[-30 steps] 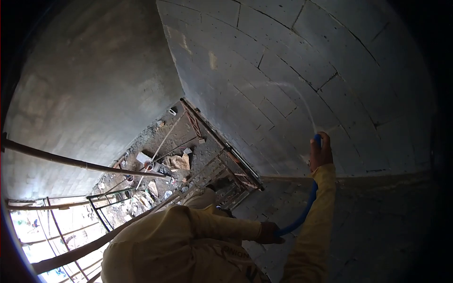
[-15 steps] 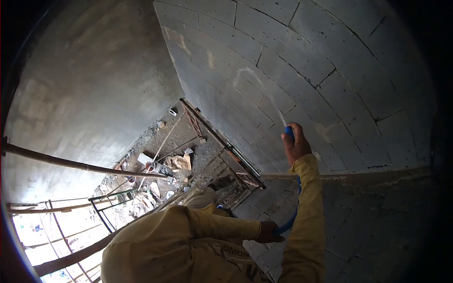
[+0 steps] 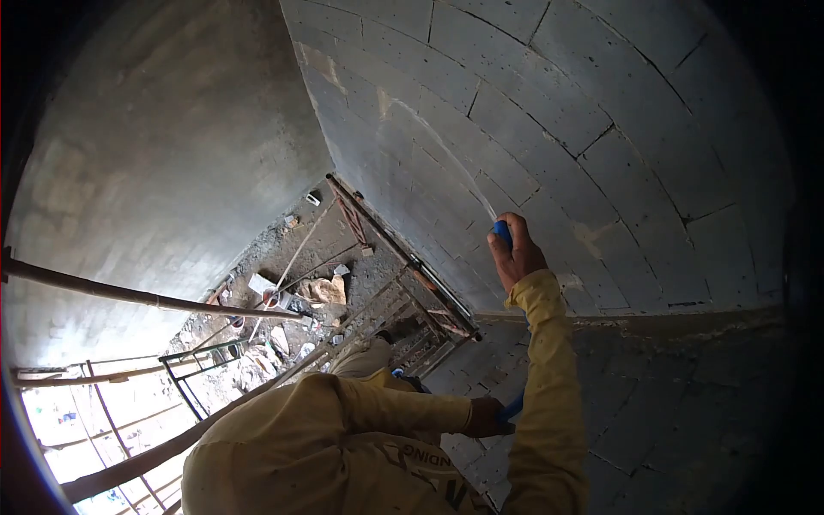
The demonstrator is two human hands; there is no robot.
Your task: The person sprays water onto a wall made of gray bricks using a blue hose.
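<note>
My right hand (image 3: 522, 257) is raised before the grey block wall (image 3: 532, 120), its fingers wrapped round the end of a blue hose (image 3: 504, 233). A thin stream of water (image 3: 455, 163) arcs from the hose up and to the left, against the wall. Lower down, near my body, my left hand (image 3: 487, 418) is closed round another part of the hose. Between the two hands, my right sleeve hides most of the hose.
A smooth plastered wall (image 3: 163, 154) stands at the left. Wooden poles (image 3: 154, 300) and a rusty metal frame (image 3: 403, 257) cross the view. Far below, the ground holds a torn brown sack (image 3: 324, 290), a bucket (image 3: 273, 298) and rubble. Bright daylight enters at the lower left.
My right hand has moved a little left and up with the hose end. The water stream now reaches farther left along the wall. My left hand has hardly moved.
</note>
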